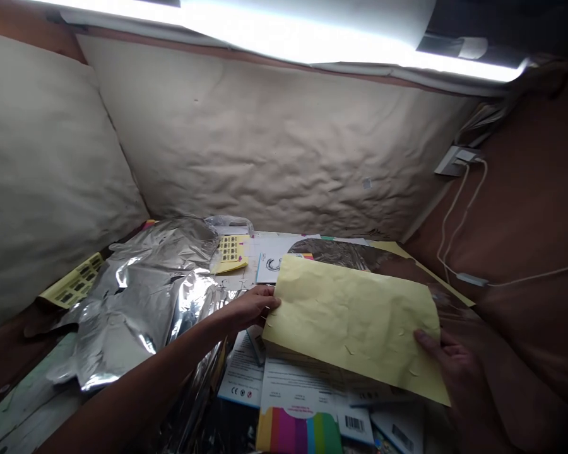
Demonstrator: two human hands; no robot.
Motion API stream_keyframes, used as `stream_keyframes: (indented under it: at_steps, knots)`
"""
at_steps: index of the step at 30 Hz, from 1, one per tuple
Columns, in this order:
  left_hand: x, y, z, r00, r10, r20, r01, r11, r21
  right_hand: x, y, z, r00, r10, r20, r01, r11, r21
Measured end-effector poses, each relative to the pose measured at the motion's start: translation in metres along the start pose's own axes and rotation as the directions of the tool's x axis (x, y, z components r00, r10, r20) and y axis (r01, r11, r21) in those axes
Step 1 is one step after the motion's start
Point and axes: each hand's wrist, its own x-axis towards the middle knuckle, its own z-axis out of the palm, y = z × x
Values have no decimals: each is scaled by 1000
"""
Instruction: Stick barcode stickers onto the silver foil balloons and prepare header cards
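Note:
A plain pale-yellow sheet of paper [350, 321] is held up by its two short sides, tilted with its right end lower. My left hand [258, 304] pinches the left edge between thumb and fingers. At the other end, my right hand [447, 353] is closed on the right edge, thumb on the face towards me. Small creases mark the sheet. Under it lie printed white cardboard packages, one with a rainbow-striped end [299, 432]. Another white package [243, 372] with small print lies left of it, below my left forearm.
Shiny silver foil bags [142, 284] are heaped on the left. Yellow label sheets [231, 249] lie behind, and another label sheet [76, 280] rests by the left wall. A wall socket [457, 161] with white cords hangs at right. A bright tube light [303, 38] runs overhead.

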Motion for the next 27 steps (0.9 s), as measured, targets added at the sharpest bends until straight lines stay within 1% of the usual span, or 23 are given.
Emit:
stream_keyframes:
  at_steps: [2, 4, 6, 8, 13, 16, 19, 21, 23, 25, 27]
  knots:
    - [1, -2, -2, 1000, 4, -7, -4, 1000, 20, -2, -2, 1, 1000, -22, 18, 22, 1000, -1]
    - [3, -4, -5, 1000, 5, 8, -5, 1000, 20, -5, -5, 2, 998, -40, 38, 41, 998, -39]
    - [4, -5, -6, 999, 1, 35, -1, 1000, -9, -9, -10, 4, 997, -55, 49, 60, 993, -101]
    - [4, -5, -5, 999, -7, 35, 9, 999, -47, -14, -14, 7, 997, -64, 46, 69, 988, -135]
    - [4, -5, -4, 999, -41, 5, 41, 996, -75, -24, -18, 9, 995, -84, 57, 90, 989, -114]
    - [7, -9, -7, 998, -67, 14, 68, 995, -77, -29, -19, 7, 992, -127, 25, 130, 978, -163]
    - [9, -10, -6, 996, -91, 16, 92, 990, -111, -31, -19, 5, 990, -140, -26, 132, 969, -211]
    - [7, -8, -4, 994, -105, -2, 104, 985, -138, -32, -19, 5, 991, -125, -45, 112, 969, -220]
    - [4, -4, 0, 993, -113, -38, 105, 980, -171, -31, -18, 6, 996, -84, -35, 77, 980, -181]
    - [-1, 1, 5, 990, -133, -38, 122, 968, -218, -30, -19, 8, 1000, -13, 19, 15, 994, -109]
    - [-4, 4, 10, 989, -150, -10, 143, 956, -256, -29, -19, 10, 995, 53, 81, -48, 997, -61]
